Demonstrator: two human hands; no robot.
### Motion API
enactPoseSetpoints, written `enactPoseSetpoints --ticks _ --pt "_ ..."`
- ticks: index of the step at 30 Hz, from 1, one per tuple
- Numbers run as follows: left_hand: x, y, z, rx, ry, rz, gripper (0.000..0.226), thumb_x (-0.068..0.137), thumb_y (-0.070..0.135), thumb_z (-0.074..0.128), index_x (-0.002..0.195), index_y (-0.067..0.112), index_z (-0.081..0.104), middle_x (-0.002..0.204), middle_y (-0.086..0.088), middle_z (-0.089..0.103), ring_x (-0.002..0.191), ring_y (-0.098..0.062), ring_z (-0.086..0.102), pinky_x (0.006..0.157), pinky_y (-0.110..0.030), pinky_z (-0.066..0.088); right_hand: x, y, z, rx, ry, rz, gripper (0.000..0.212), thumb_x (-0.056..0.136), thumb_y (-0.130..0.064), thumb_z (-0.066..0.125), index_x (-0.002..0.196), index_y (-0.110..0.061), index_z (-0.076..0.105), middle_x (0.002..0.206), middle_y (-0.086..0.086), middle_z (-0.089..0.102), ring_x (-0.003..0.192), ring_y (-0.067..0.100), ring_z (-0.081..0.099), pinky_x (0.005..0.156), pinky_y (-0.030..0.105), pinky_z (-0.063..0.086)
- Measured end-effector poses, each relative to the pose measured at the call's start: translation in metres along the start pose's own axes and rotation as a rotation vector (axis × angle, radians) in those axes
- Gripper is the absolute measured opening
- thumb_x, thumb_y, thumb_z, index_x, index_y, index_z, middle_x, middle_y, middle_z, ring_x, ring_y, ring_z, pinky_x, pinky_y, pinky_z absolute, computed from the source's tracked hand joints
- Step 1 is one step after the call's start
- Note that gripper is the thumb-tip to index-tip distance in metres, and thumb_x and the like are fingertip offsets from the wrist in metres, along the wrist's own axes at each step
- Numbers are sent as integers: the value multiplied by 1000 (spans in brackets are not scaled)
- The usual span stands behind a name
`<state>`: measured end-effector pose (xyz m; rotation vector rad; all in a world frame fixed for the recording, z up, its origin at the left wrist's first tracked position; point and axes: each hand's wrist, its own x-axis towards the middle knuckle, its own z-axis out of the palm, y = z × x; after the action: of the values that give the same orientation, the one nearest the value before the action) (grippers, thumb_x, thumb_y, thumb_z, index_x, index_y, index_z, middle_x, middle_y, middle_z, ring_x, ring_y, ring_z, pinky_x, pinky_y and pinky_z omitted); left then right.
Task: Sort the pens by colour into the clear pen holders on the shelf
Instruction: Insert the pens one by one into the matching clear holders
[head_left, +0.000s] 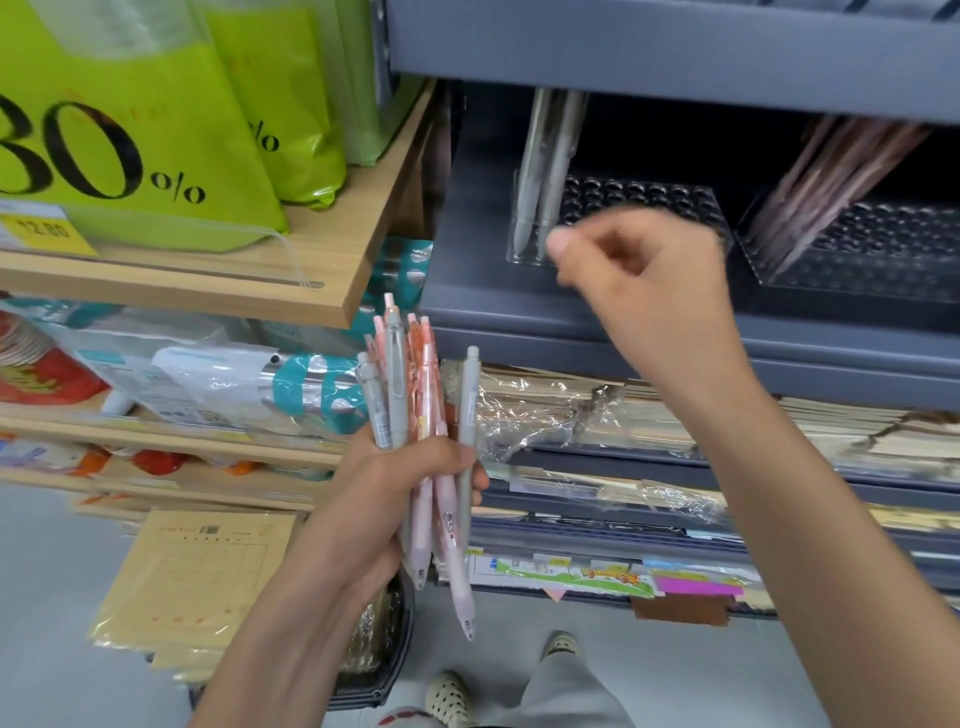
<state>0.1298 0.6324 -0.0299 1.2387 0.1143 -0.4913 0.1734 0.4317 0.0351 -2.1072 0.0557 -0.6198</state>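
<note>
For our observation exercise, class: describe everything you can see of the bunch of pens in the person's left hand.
The bunch of pens is a fanned handful of slim, plastic-looking click pens: grey-beige, pale pink and orange. They stand roughly upright, buttons up, tips down. The left hand grips them round their middles, in front of the shelves. One grey pen splays out to the right. Some barrels bear small labels.

Two clear pen holders (639, 197), two shelved grey pens (540, 171), three held grey pens (397, 374); pink pens (428, 374) too bunched to count.
</note>
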Motion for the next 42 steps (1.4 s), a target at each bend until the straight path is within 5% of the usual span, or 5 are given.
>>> enactPoseSetpoints --ticks 9,17,25,29,42 --pt "8 -3 41 -13 -47 -21 26 60 5 64 86 3 61 66 -22 65 56 -25 68 44 -28 50 -33 5 -21 153 -536 248 19 84 -29 75 77 -12 74 68 7 63 62 9 48 59 29 41" --pt "17 -12 54 -83 -99 5 36 61 -2 62 97 -1 61 72 -13 61 56 -26 61 51 -32 53 -29 20 -47 483 -184 277 18 100 -13 52 94 -3 66 79 19 68 59 20 62 56 29 51" --pt "18 -18 54 -123 -55 6 36 63 -3 62 98 0 59 67 -9 57 51 -22 53 49 -29 49 -40 29 -44 452 -339 279 10 89 -14 68 94 -5 68 71 11 71 62 20 67 59 26 55" --pt "14 -18 48 -179 -74 -1 36 65 -3 62 100 1 58 70 -8 52 52 -19 48 47 -28 46 -14 28 -52 582 14 195 6 97 -13 58 97 -7 60 73 6 72 65 23 70 61 27 58" --pt "4 -27 27 -157 -63 -28 36 62 -2 65 98 2 60 71 -8 52 53 -18 49 48 -28 45 88 49 -8 75 232 -6 25 92 -2 35 90 -22 49 81 -2 63 78 27 68 80 47 55"
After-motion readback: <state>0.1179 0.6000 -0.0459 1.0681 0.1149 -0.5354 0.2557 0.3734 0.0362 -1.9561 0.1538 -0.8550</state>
